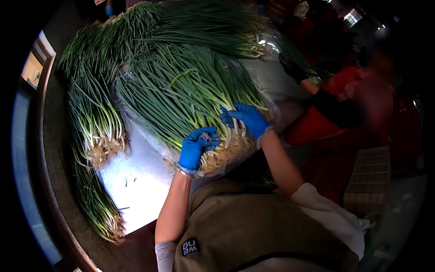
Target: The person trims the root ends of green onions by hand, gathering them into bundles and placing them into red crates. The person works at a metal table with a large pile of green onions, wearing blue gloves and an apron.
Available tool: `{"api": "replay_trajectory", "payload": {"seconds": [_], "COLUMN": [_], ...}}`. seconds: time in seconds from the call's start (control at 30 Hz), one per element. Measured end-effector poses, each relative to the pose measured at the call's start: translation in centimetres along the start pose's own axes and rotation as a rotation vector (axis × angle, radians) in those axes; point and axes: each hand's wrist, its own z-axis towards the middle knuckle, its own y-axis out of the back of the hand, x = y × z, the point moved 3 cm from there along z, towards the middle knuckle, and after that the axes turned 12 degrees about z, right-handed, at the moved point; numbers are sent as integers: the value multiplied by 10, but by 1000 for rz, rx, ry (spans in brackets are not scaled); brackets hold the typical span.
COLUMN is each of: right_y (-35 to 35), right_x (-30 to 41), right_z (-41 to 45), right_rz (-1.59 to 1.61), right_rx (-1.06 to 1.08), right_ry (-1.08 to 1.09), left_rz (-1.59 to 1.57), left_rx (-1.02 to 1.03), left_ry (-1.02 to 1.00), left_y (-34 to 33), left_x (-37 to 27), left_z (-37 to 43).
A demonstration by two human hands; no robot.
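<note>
A large heap of green onions (163,91) lies before me on clear plastic sheeting, white stems and tangled roots (231,153) towards me. Both my hands wear blue gloves. My right hand (248,119) is at the stem ends, fingers curled around a few pale stems (236,125). Beside it on the left, my left hand (197,148) is bent over the root edge of the heap, with a small pale scrap (205,136) at its fingers; whether it grips this is unclear.
More green onion bunches lie at the left (102,125), lower left (105,210) and along the far side (217,30) of the pale tabletop (139,176). At the right, a co-worker's dark-gloved hand (294,68) reaches over the table, near a red surface (312,125).
</note>
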Motion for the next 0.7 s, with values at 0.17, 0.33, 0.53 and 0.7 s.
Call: {"api": "replay_trajectory", "payload": {"seconds": [0.17, 0.33, 0.53, 0.7], "right_y": [6, -9, -7, 31], "right_x": [-25, -20, -14, 1], "right_z": [1, -7, -4, 15], "right_rz": [-60, -25, -25, -506], "right_rx": [-103, -95, 10, -332], "right_ry": [49, -52, 58, 596], "left_rz": [-166, -168, -500, -531], "left_rx": [-94, -115, 34, 56], "left_ry": [105, 113, -40, -73], "left_y": [-14, -5, -3, 11], "left_x": [10, 37, 30, 26], "left_z": [34, 50, 44, 32]}}
